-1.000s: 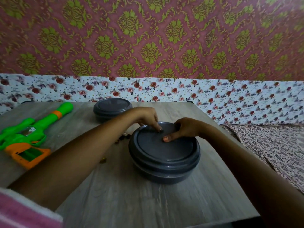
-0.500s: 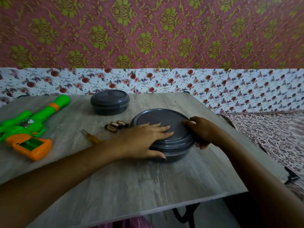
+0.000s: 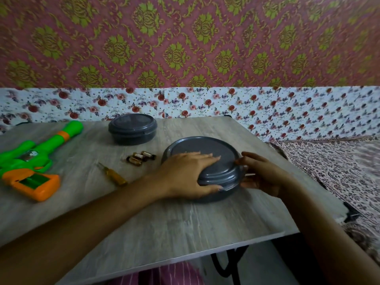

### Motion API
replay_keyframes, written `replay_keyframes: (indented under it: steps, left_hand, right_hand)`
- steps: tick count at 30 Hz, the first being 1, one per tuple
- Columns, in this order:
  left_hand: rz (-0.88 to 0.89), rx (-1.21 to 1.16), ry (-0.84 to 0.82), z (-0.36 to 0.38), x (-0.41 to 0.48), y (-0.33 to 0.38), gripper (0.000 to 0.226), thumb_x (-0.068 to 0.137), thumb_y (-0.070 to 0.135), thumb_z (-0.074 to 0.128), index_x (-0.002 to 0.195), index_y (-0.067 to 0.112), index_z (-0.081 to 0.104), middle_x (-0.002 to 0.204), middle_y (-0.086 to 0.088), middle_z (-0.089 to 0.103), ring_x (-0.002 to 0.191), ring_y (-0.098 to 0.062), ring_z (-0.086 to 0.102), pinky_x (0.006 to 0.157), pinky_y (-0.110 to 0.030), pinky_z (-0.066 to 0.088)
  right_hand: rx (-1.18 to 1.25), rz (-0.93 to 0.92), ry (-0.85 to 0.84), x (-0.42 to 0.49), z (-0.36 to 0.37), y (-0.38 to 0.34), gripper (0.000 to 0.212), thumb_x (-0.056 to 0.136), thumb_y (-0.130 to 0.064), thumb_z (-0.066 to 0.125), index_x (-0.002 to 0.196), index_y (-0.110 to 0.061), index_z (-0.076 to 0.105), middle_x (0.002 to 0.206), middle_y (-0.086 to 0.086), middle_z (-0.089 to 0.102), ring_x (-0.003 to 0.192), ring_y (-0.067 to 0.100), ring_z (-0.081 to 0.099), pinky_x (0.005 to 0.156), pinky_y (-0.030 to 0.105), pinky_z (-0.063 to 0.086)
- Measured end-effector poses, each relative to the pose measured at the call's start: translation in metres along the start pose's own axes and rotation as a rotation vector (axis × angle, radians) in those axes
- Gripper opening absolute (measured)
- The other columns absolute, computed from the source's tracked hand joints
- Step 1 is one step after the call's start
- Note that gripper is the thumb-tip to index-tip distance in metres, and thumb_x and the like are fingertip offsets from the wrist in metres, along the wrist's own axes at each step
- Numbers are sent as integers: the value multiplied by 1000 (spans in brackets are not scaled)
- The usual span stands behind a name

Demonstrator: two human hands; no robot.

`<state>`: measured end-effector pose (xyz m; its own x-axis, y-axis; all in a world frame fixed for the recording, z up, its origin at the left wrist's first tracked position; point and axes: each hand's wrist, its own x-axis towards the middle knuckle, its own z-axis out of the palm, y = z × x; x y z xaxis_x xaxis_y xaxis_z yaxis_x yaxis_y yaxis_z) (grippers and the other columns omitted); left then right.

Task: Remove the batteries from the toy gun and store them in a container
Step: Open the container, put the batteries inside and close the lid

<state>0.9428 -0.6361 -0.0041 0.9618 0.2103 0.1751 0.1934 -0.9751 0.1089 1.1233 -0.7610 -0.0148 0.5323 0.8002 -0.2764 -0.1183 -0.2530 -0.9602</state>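
Beside the container (image 3: 224, 153), batteries (image 3: 140, 158), screwdriver (image 3: 115, 175), toy gun (image 3: 35, 161)

From where I stand, one tabletop (image 3: 164, 223) carries everything. I count two grey round containers on it, both lidded: one small container (image 3: 132, 128) and one large container (image 3: 205, 149). There are three batteries (image 3: 139, 156), loose in a single cluster. One toy gun (image 3: 35, 159), green and orange. One screwdriver (image 3: 113, 174) with a yellow handle. Two grips are in sight, the left grip (image 3: 185, 173) and the right grip (image 3: 265, 173), with two bare forearms behind them. The wall shows two papers: one maroon damask paper (image 3: 185, 38) and one white floral paper (image 3: 205, 101).
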Motion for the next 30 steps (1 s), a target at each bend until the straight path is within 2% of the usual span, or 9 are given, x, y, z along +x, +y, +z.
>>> replay_keyframes:
  steps: [5, 9, 14, 16, 18, 22, 24, 27, 30]
  left_hand:
    - [106, -76, -184, -8, 12, -12, 69, 87, 38, 61, 146, 31, 26, 154, 17, 19, 144, -8, 14, 118, -37, 7]
    - [100, -100, -241, -33, 8, -35, 64, 85, 16, 65, 142, 28, 39, 149, 14, 35, 136, -3, 34, 114, -22, 26]
    - [1, 182, -79, 5, 7, -4, 80, 86, 62, 44, 150, 26, 15, 159, 2, 14, 145, -17, 17, 118, -34, 14]
    - [39, 332, 104, 26, 8, 3, 75, 88, 62, 34, 146, 15, 30, 153, -8, 31, 139, -27, 34, 113, -41, 29]
    - [121, 369, 256, 36, 10, -4, 66, 86, 54, 32, 128, 11, 57, 131, -11, 59, 115, -30, 60, 93, -42, 52]
    - [265, 407, 373, 40, 12, -17, 61, 87, 50, 31, 120, 11, 64, 122, -10, 65, 104, -27, 67, 83, -37, 57]
    - [314, 458, 388, 38, 13, -19, 61, 87, 49, 31, 118, 9, 65, 120, -10, 66, 101, -28, 68, 80, -35, 57]
    - [378, 503, 425, 34, 12, -18, 60, 87, 47, 32, 115, 7, 67, 116, -11, 68, 96, -28, 69, 75, -34, 59]
    - [440, 534, 452, 33, 13, -19, 59, 87, 45, 34, 113, 4, 68, 114, -14, 69, 92, -31, 70, 71, -36, 60]
  right_hand:
    - [-204, -2, 89, -5, -3, 0, 65, 66, -45, 65, 119, -10, 51, 87, 12, 61, 62, 22, 65, 56, 30, 57]
    - [-57, -2, 113, -1, -1, 4, 60, 80, -28, 64, 133, -12, 41, 90, 12, 61, 65, 21, 64, 51, 29, 56]
    - [120, -16, 29, -1, 13, 13, 47, 87, -16, 57, 131, -7, 44, 74, 9, 58, 58, 19, 64, 50, 27, 57]
    - [151, -22, 28, -3, 14, 15, 41, 89, -14, 55, 128, -7, 47, 73, 9, 58, 59, 19, 63, 50, 27, 56]
    - [125, -35, 19, -6, 11, 19, 41, 89, -12, 54, 128, -8, 47, 81, 10, 61, 66, 20, 64, 57, 29, 58]
    - [-275, -118, 43, -12, 1, 29, 101, 54, -26, 82, 141, -18, 32, 130, 8, 53, 109, 21, 57, 95, 42, 49]
    - [-450, -223, 111, -15, 11, 35, 123, 43, -33, 84, 145, -20, 18, 144, 1, 40, 126, 19, 45, 105, 38, 39]
    - [-570, -508, 171, -10, 30, 45, 124, 49, -33, 86, 146, -18, 12, 145, -2, 38, 124, 5, 40, 97, 17, 35]
    - [-574, -586, 216, -5, 35, 51, 131, 42, -40, 84, 147, -14, 9, 146, -1, 37, 121, 0, 36, 94, 9, 31]
